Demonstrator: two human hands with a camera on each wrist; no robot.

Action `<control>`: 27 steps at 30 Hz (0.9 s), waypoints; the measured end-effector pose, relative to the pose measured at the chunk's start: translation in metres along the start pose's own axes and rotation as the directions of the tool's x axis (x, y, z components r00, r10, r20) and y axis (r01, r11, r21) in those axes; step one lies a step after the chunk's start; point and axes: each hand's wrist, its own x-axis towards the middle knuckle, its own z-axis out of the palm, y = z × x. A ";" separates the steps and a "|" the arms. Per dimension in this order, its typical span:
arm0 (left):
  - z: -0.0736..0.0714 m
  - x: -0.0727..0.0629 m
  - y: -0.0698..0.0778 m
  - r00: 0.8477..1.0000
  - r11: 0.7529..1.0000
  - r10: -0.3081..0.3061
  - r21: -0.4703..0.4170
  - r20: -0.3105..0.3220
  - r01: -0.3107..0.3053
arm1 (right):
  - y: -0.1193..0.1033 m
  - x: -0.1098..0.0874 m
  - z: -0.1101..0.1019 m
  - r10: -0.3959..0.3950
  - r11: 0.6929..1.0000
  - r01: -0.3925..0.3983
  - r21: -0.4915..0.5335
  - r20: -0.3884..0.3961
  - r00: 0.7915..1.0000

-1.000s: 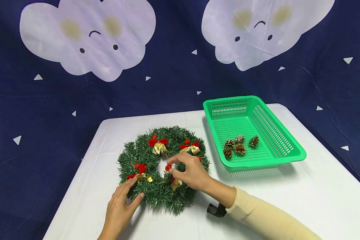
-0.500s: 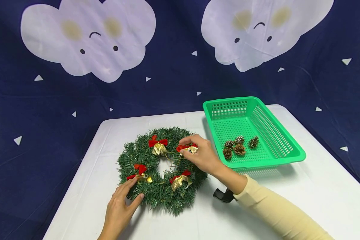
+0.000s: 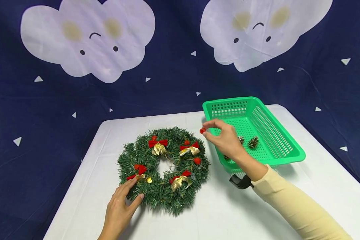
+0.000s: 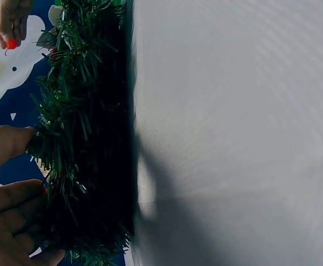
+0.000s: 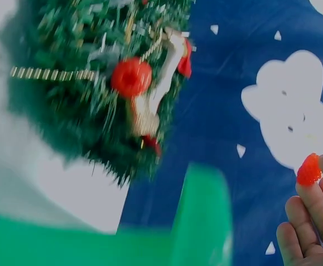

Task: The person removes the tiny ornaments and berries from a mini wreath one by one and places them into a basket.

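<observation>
A green tinsel wreath point(image 3: 165, 196) lies flat on the white table, with several red bows with gold ribbon point(image 3: 157, 146) and red berry decorations point(image 3: 197, 161) on it. My left hand point(image 3: 118, 203) rests on its near left edge, thumb apart from the fingers, fingertips by the lower left bow. To the right of the wreath my right hand point(image 3: 228, 138) pinches a red berry decoration point(image 3: 202, 131) between thumb and fingertip, held up near the basket's left rim. The right wrist view shows this berry's bumpy surface point(image 5: 308, 169); its other fingers are loosely extended.
A green perforated basket point(image 3: 270, 130) stands at the right, partly behind my right hand. Inside are pine cones point(image 3: 253, 142), some hidden by the hand. A dark blue cloth point(image 3: 174, 86) with white clouds hangs behind the table. A black camera mount point(image 3: 240, 182) sits on my right wrist.
My right hand has moved from the wreath's centre, past the upper right bow, out towards the basket with the berry decoration still pinched. My left hand and the wreath stay put.
</observation>
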 end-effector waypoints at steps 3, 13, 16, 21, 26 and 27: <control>0.000 0.000 0.000 1.000 1.000 0.008 0.001 -0.008 -0.008 | 0.009 0.002 -0.008 0.028 0.999 -0.028 -0.024 -0.025 0.999; 0.000 0.000 0.000 1.000 1.000 0.008 -0.002 -0.007 -0.008 | 0.038 0.008 -0.030 0.074 0.994 -0.078 -0.082 -0.053 0.996; -0.001 0.000 0.000 1.000 1.000 -0.011 -0.003 0.006 0.011 | 0.047 0.010 -0.036 0.095 0.987 -0.101 -0.128 -0.051 0.994; -0.001 -0.001 0.000 0.999 1.000 -0.027 -0.004 0.021 0.027 | 0.061 0.011 -0.044 0.120 0.974 -0.127 -0.187 -0.051 0.992; -0.001 0.000 0.000 0.999 1.000 -0.025 0.002 0.023 0.025 | 0.072 0.010 -0.053 0.156 0.958 -0.162 -0.235 -0.045 0.987; -0.001 -0.001 0.000 0.999 1.000 -0.026 0.004 0.024 0.026 | 0.074 0.009 -0.054 0.164 0.955 -0.169 -0.244 -0.040 0.986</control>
